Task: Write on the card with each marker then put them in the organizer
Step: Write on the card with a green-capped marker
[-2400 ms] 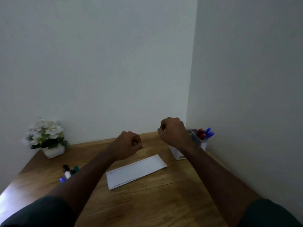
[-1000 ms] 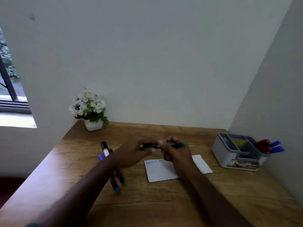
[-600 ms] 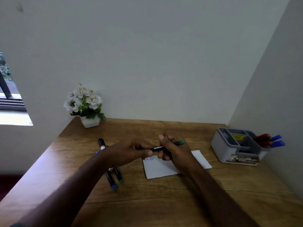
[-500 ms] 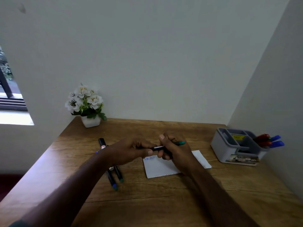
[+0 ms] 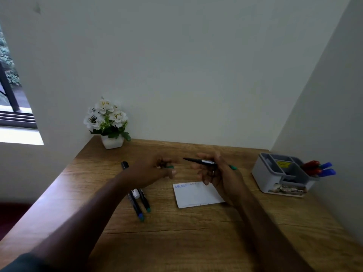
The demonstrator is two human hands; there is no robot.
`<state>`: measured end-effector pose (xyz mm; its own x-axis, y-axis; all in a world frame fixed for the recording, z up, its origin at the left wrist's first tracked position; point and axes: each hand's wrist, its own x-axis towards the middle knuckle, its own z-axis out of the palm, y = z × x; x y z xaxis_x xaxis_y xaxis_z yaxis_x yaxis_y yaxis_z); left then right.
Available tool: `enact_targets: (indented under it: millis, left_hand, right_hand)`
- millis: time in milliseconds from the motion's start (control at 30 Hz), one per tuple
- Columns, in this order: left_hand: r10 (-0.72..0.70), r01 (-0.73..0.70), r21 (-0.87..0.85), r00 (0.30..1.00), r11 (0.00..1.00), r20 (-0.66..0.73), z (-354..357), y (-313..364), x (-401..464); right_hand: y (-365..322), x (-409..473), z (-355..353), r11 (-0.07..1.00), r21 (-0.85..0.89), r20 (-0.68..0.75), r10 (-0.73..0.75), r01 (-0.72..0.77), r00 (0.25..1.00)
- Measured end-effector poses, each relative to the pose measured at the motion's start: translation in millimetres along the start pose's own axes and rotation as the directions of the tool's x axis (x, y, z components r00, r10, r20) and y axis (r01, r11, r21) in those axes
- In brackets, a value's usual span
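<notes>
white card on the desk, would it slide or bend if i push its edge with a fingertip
The white card lies flat and thin on the smooth wooden desk, so it would probably slide rather than resist. It looks light and is only partly under the right hand, so it may skid. If lifted by one corner, it would likely flex a little.
</notes>
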<state>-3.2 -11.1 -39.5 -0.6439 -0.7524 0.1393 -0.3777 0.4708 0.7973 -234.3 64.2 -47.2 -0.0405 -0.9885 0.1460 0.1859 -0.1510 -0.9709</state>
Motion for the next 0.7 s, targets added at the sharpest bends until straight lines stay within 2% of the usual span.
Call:
enact_targets:
  millis: [33, 100, 200, 267, 400, 533, 633, 700]
  left_hand:
    - [-0.010, 0.014, 0.089, 0.999, 0.996, -0.048, 4.0, -3.3, 2.1]
    - [0.007, 0.010, 0.201, 0.997, 0.980, -0.081, 12.2, -11.8, 3.3]
    - [-0.008, 0.018, 0.218, 0.999, 0.976, -0.044, 17.8, -22.8, 4.9]
    - [-0.006, 0.015, 0.234, 0.999, 0.972, -0.039, 18.7, -21.3, 5.1]
    - [0.012, -0.008, 0.266, 1.000, 0.964, -0.016, 20.0, -19.2, 6.5]
    - [0.016, -0.011, 0.278, 1.000, 0.960, -0.013, 21.0, -21.7, 8.6]
    - [0.010, -0.007, 0.302, 1.000, 0.953, -0.008, 22.3, -26.7, 10.6]
    - [0.018, -0.013, 0.302, 1.000, 0.953, -0.016, 22.8, -30.0, 11.5]
  right_hand:
    - [4.3, -0.6, 2.4, 0.999, -0.032, -0.053, 0.005, -0.007, 0.999]
    - [13.9, -2.0, 8.0, 0.975, -0.220, -0.194, -0.022, -0.021, 0.981]
    - [26.2, -0.8, 13.8, 0.876, -0.481, -0.301, -0.126, -0.037, 0.945]
    - [29.1, 1.1, 15.2, 0.860, -0.510, -0.275, -0.126, -0.034, 0.953]
    - [23.3, 3.1, 13.8, 0.852, -0.522, -0.153, -0.036, -0.050, 0.988]
    - [19.2, 2.5, 14.8, 0.731, -0.679, 0.044, -0.046, 0.064, 0.998]
    - [26.0, 5.1, 17.3, 0.630, -0.766, 0.082, -0.102, 0.128, 0.991]
    - [30.6, 5.3, 24.1, 0.602, -0.791, 0.045, -0.124, 0.111, 0.991]
